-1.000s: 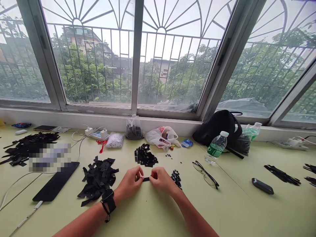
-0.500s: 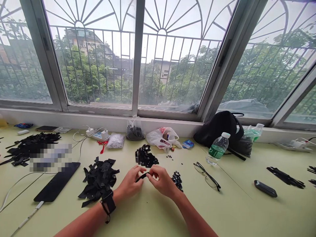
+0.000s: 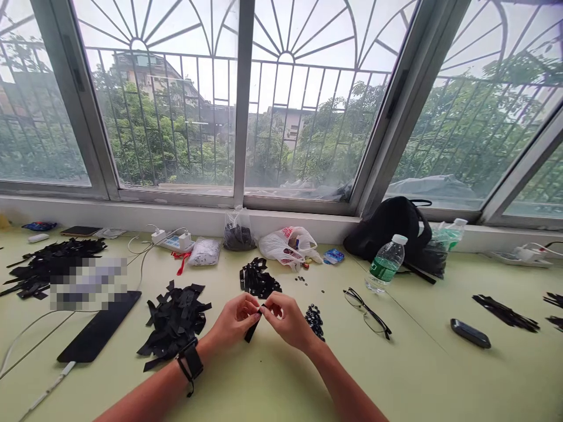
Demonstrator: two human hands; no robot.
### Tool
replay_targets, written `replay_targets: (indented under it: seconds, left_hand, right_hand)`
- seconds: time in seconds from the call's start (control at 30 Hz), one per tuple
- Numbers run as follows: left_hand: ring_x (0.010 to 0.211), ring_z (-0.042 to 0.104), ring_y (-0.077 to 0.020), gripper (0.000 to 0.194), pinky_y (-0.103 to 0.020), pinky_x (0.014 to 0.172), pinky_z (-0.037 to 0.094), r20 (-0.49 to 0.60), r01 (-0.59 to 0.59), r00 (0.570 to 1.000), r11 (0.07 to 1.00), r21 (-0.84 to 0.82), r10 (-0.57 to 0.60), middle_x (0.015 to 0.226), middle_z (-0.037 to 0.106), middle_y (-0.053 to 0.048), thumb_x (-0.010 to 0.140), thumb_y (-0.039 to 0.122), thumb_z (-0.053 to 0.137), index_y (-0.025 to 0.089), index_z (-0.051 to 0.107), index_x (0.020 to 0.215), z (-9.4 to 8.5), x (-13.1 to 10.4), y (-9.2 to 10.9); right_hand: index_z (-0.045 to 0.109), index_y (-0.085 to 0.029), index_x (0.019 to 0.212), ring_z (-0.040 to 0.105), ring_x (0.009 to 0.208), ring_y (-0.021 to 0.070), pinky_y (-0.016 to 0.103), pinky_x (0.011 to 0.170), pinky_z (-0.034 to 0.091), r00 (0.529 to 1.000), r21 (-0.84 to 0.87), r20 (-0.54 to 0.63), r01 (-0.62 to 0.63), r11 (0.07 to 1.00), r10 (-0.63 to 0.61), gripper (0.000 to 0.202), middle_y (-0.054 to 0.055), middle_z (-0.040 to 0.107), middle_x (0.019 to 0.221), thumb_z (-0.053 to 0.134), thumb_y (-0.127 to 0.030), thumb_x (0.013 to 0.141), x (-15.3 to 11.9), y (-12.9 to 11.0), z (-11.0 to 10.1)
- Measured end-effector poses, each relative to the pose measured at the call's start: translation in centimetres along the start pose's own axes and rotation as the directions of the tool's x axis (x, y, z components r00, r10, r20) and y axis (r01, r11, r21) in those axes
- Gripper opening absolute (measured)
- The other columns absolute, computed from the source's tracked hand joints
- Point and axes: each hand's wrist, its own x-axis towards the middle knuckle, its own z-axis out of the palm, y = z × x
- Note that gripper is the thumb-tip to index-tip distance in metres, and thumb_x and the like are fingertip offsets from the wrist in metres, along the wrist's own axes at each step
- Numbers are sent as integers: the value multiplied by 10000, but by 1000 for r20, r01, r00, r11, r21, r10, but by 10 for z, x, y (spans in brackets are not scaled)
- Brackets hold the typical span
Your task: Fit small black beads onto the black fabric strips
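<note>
A short black fabric strip (image 3: 252, 332) hangs slanting down from between my two hands. My left hand (image 3: 235, 319), with a ring and a black wristwatch on its wrist, pinches the strip's upper end. My right hand (image 3: 288, 319) grips the same end from the other side, fingertips close to the left ones. Anything small between the fingertips is hidden. Left of my hands lies a heap of black strips (image 3: 178, 322). Beyond them is a smaller pile of strips with small rings on them (image 3: 259, 279). Beside my right hand sits a cluster of small black round pieces (image 3: 314, 322).
Eyeglasses (image 3: 368, 313), a water bottle (image 3: 387, 264) and a black case (image 3: 470, 333) stand or lie to the right. A dark phone-like slab (image 3: 100, 328) with a cable is at left. Bags, including a white plastic bag (image 3: 288, 246), line the window sill.
The strip has swung from lying nearly level between my hands to hanging down and left. My left fingers have moved in against my right fingertips.
</note>
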Motion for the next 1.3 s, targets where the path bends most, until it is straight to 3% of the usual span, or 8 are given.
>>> replay_targets:
  seconds: [0.3, 0.53, 0.73, 1.17, 1.3]
  left_hand:
    - [698, 569, -131, 271, -246, 670, 438, 48, 18, 999, 965, -262, -5, 761, 652, -10, 775, 337, 817, 161, 629, 863, 1, 1, -2]
    - [764, 611, -166, 248, -265, 727, 467, 58, 61, 997, 969, -238, -48, 816, 707, -57, 770, 360, 816, 137, 753, 858, 3, 1, -2]
    - [867, 663, -223, 307, -293, 775, 500, 1, 120, 992, 967, -223, -123, 945, 758, -103, 737, 377, 835, 152, 797, 942, 2, 1, -3]
    - [905, 696, -253, 397, -341, 834, 530, -39, 179, 980, 951, -252, -195, 1001, 775, -127, 681, 352, 874, 141, 787, 1006, -2, 2, -9]
    - [898, 697, -248, 401, -341, 833, 534, -52, 143, 985, 952, -272, -163, 989, 774, -119, 673, 343, 878, 147, 777, 1008, -2, 3, -9]
  right_hand:
    - [599, -190, 739, 494, 626, 138, 249, 575, 381, 997, 56, -5, -72, 996, 73, 145, -12, 565, 678, 607, -253, 869, 1, 1, 0]
    - [641, -186, 769, 533, 644, 155, 258, 577, 387, 993, 46, -8, -117, 992, 117, 157, 6, 613, 694, 595, -280, 886, 2, 6, 2]
    - [697, -190, 925, 624, 822, 196, 281, 678, 453, 988, 86, -58, -138, 987, 143, 239, 55, 694, 900, 473, -269, 943, 4, 12, -2]
    - [691, -181, 930, 650, 755, 182, 276, 691, 507, 973, 212, -121, -167, 963, 196, 144, 40, 706, 840, 592, -245, 846, 7, 16, -2]
    - [693, -174, 923, 650, 728, 173, 278, 697, 522, 975, 308, -70, -179, 934, 210, 150, 33, 700, 808, 634, -290, 848, 7, 14, -2]
